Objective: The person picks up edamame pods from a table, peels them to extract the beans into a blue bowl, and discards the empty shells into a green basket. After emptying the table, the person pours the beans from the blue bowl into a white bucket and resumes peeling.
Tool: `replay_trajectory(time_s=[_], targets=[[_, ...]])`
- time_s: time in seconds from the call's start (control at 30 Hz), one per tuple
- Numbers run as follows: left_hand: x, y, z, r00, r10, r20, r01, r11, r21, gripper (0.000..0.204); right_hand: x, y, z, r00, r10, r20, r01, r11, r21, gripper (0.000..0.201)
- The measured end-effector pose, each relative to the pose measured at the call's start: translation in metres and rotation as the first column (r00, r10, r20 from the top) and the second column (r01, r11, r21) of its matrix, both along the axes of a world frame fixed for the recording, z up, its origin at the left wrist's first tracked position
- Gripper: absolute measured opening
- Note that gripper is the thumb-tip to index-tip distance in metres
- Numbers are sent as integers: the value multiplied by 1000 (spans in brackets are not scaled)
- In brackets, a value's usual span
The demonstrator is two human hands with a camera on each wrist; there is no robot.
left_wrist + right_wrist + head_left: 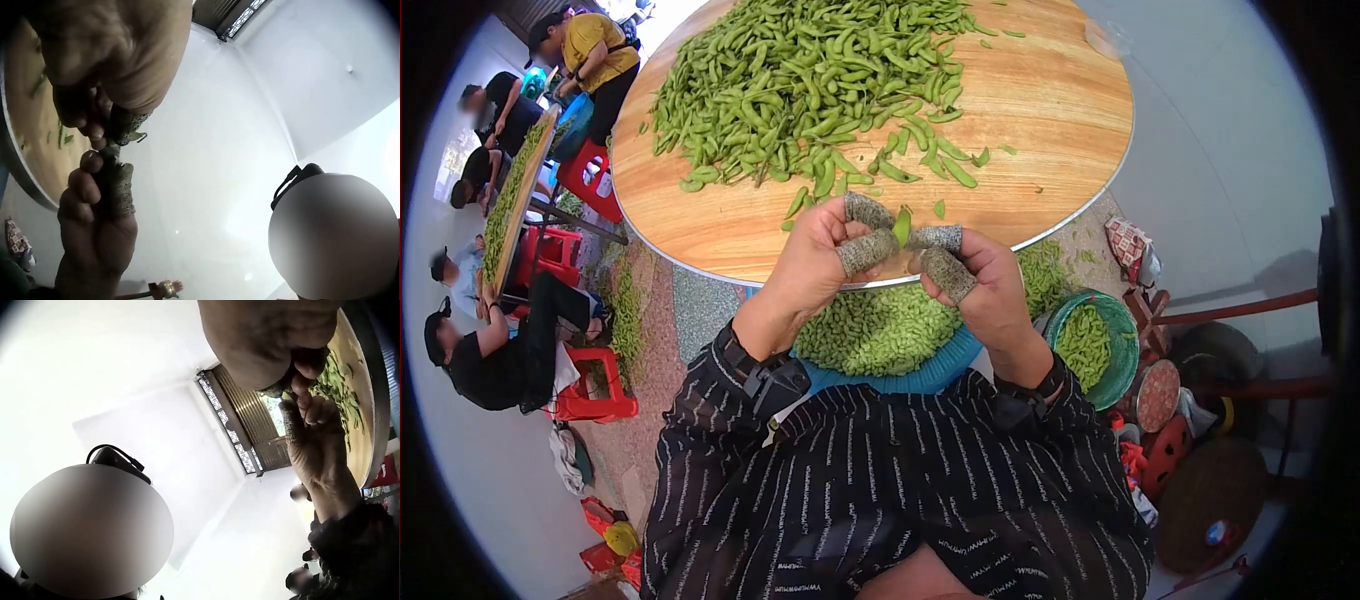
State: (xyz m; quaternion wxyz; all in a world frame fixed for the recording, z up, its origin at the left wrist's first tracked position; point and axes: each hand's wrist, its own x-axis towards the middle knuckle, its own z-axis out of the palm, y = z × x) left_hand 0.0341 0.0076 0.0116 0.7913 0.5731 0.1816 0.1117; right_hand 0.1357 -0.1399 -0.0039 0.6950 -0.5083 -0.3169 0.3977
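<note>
Between my hands, over the near edge of the round table, is a green edamame pod [902, 226]. My left hand [808, 256] pinches it between thumb and forefinger, both wrapped in grey speckled tape. From the other side, my right hand [998, 288] grips the pod's lower end with similarly taped fingers; that end is hidden behind them. In the left wrist view a thin green tip [139, 136] sticks out beside the taped fingers. Directly below the hands, a blue basin [945, 372] holds a heap of shelled green beans [878, 330].
A large pile of pods [810, 85] covers the far part of the wooden tabletop [1050, 130]. At my right stands a green bucket [1130, 350] with pods in it. Other people sit at a long table [508, 215] on the left, beside red stools [595, 390].
</note>
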Motion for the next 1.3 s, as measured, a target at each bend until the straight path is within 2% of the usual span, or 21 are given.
replay_trajectory(time_s=[0.07, 0.13, 0.3, 0.37, 0.4, 0.47, 0.77, 1.0, 1.07, 1.13, 1.2, 1.3], targets=[[-5, -2, -1, 1000, -7, 24, 8, 1000, -12, 18, -4, 3, 0, 997, -34, -70, 29, 997, -71, 15], [-9, 0, -4, 999, -13, 47, 14, 1000, -21, 18, -6, 5, 1, 996, -13, -93, 7, 997, -70, 15], [-13, 5, -8, 998, -69, 10, 67, 992, 110, 22, -7, 8, 0, 991, 57, -117, -64, 997, -53, 16], [-15, 6, -7, 996, -88, 30, 84, 990, 110, 22, -12, 11, 5, 982, -17, -189, -2, 995, -102, 14], [-16, 6, -7, 993, -109, 50, 103, 988, 115, 23, -11, 11, 3, 982, -15, -190, -5, 994, -106, 14], [-17, 6, -6, 992, -112, 53, 105, 987, 125, 23, -7, 11, -1, 980, 110, -167, -122, 990, -66, 11], [-21, 10, -12, 992, -117, 48, 112, 988, 109, 22, -10, 10, 1, 988, 126, -90, -135, 987, -92, 10], [-21, 8, -8, 986, -151, 72, 141, 982, 130, 19, -10, 8, 2, 981, 162, -110, -172, 981, -92, 9], [-21, 8, -12, 989, -134, 66, 127, 987, 94, 18, -11, 10, 1, 988, 118, -96, -126, 988, -91, 10], [-20, 6, -13, 989, -116, 92, 103, 985, 138, 17, -12, 10, -2, 990, 121, -71, -129, 985, -114, 9], [-19, 4, -9, 993, -100, 58, 92, 988, 127, 17, -16, 12, 0, 998, 44, -47, -48, 994, -97, 8], [-17, 3, -10, 993, -99, 68, 92, 991, 99, 18, -17, 16, -7, 994, 4, -109, -15, 994, -108, 8]])
